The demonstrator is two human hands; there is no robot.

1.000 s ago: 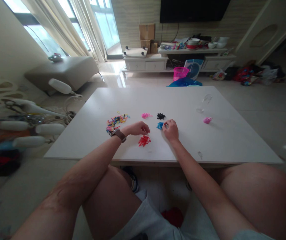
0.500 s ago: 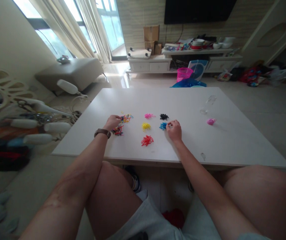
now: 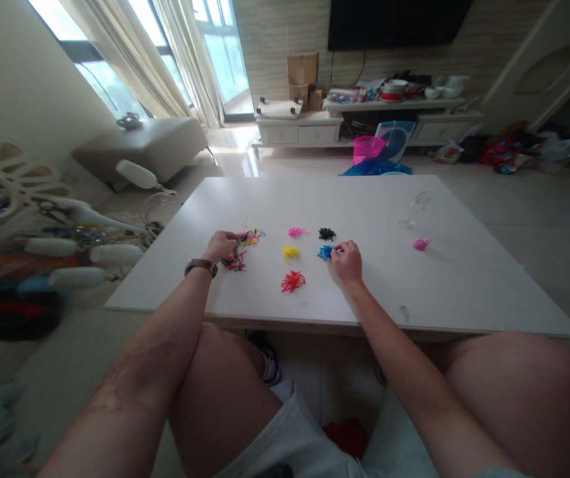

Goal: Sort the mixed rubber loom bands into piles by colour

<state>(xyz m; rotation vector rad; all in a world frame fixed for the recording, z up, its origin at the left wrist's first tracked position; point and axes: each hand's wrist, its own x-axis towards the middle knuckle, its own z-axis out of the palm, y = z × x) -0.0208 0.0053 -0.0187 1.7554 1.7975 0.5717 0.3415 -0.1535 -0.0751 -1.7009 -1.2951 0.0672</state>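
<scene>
My left hand (image 3: 220,247), with a brown watch on its wrist, reaches into the mixed pile of small coloured rubber bands (image 3: 251,237) at the table's left. Its fingers are pinched at the pile, and what they hold is too small to see. My right hand (image 3: 347,259) touches the right edge of the blue rubber bands (image 3: 324,252), thumb and fingers closed together. Between the hands lie separate heaps of pink bands (image 3: 297,232), yellow bands (image 3: 291,252) and red bands (image 3: 293,281). Black bands (image 3: 327,234) lie just beyond the blue ones.
The white table (image 3: 365,206) also carries a small pink object (image 3: 421,244), a clear plastic container (image 3: 421,200) and a small clear piece (image 3: 404,311) near its front edge. White lamp-like parts (image 3: 115,254) stand off the left edge. A pink basket (image 3: 367,149) is behind.
My left hand has shifted slightly left and back over the mixed bands. My right hand stays at the blue heap. The view has tilted a little.
</scene>
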